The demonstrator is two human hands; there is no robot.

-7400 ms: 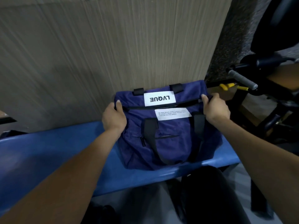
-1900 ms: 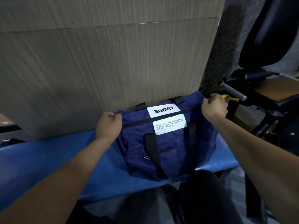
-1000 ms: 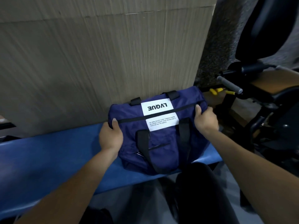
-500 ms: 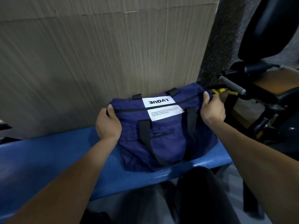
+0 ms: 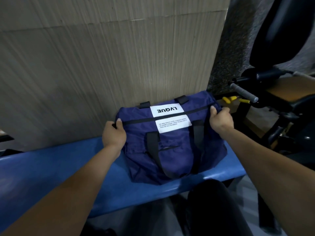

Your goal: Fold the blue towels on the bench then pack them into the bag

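Note:
A navy blue bag [image 5: 172,155] with black straps and white labels stands on the blue bench [image 5: 51,176], leaning against the wood-grain wall. Its black zip line runs shut across the top. My left hand [image 5: 113,133] grips the bag's left top corner at the end of the zip. My right hand [image 5: 220,119] grips the right top corner. No blue towels are in sight.
The wood-grain wall [image 5: 102,65] rises right behind the bench. To the right stands black gym equipment [image 5: 281,99] with a grey handle [image 5: 243,91] and yellow parts [image 5: 228,100]. My dark-trousered legs [image 5: 209,210] are below the bench's front edge.
Both hands have stayed on the bag's top corners while it shifted slightly on the bench. The bag sits a little more upright against the wall than one second ago.

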